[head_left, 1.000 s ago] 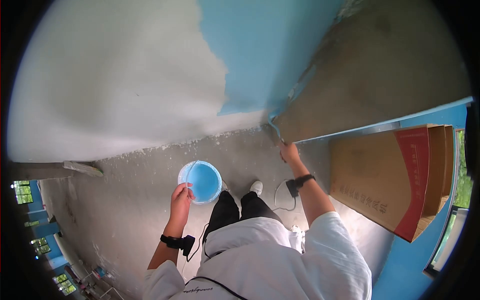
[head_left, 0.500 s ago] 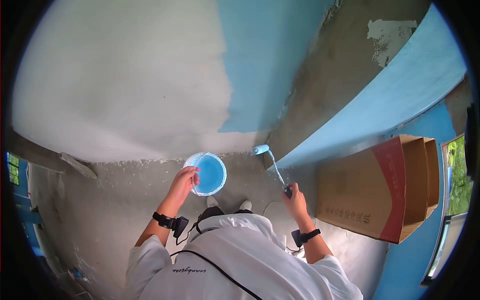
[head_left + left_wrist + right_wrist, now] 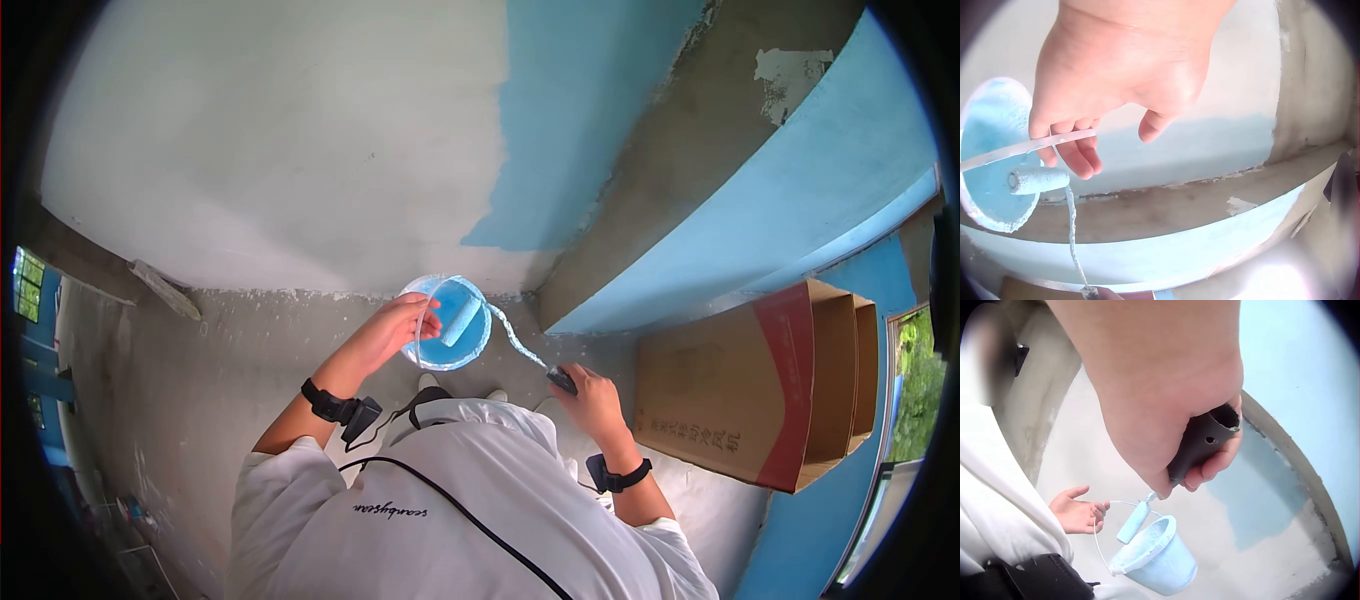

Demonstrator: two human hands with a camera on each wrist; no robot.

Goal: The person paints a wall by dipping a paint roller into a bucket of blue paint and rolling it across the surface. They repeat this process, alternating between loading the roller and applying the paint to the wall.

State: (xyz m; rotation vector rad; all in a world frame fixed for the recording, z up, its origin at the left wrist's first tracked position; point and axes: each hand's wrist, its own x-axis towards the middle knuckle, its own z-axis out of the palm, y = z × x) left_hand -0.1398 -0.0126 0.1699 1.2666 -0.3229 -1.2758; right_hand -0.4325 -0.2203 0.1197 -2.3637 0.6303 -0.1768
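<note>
My left hand point(image 3: 385, 335) hooks its curled fingers round the thin white handle point(image 3: 1007, 153) of a paint bucket, the thumb held away from it. Light blue paint coats the inside of the bucket point(image 3: 1169, 569), which hangs tilted in the right wrist view. In my right hand point(image 3: 593, 402) is a paint roller, gripped by its black hollow grip point(image 3: 1200, 450). The roller's paint-covered frame point(image 3: 517, 340) reaches left over the bucket rim. Its light blue sleeve point(image 3: 460, 320) lies over the bucket opening, close to the left fingers.
Ahead stands a wall point(image 3: 300, 150), part off-white, part painted blue point(image 3: 575, 130). A grey pillar point(image 3: 690, 150) with a blue side juts out at the right. A large cardboard box point(image 3: 720, 390) is to my right. A board point(image 3: 165, 290) lies at the wall's foot, far left.
The roller has come away from the wall's lower corner, down and left to over the bucket. My left hand and the bucket have shifted right toward it.
</note>
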